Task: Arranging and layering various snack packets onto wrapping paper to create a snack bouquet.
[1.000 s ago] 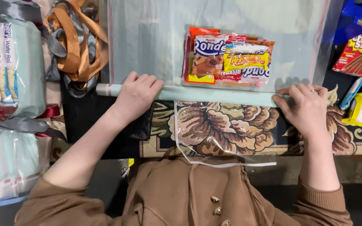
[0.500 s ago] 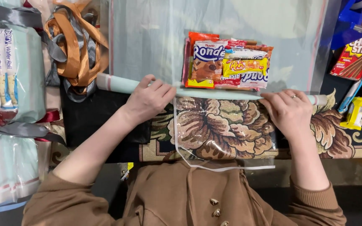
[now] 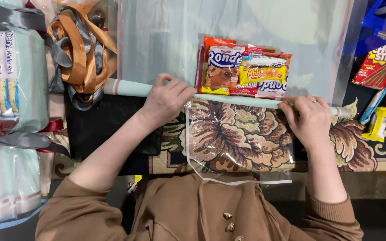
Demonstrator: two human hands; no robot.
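A pale green wrapping sheet (image 3: pixel 170 35) lies spread out, its near edge rolled into a thin tube (image 3: pixel 242 101). My left hand (image 3: pixel 166 100) presses on the tube left of centre. My right hand (image 3: pixel 311 118), with a ring on one finger, presses on it further right. Just beyond the tube a stack of snack packets (image 3: pixel 242 69) in orange, red and yellow rests on the sheet. A clear plastic piece (image 3: pixel 228 147) lies over the floral carpet (image 3: pixel 362 147) between my hands.
Wrapped pale green snack bundles (image 3: pixel 14 76) with dark ribbon stand at the left. A heap of brown and grey ribbons (image 3: pixel 77 53) lies at the upper left. Loose snack boxes and bars (image 3: pixel 383 62) sit at the right. A black mat (image 3: pixel 103 129) lies under my left forearm.
Both hands have rolled the tube away from me, up against the snack stack. More floral carpet and clear plastic show between my hands.
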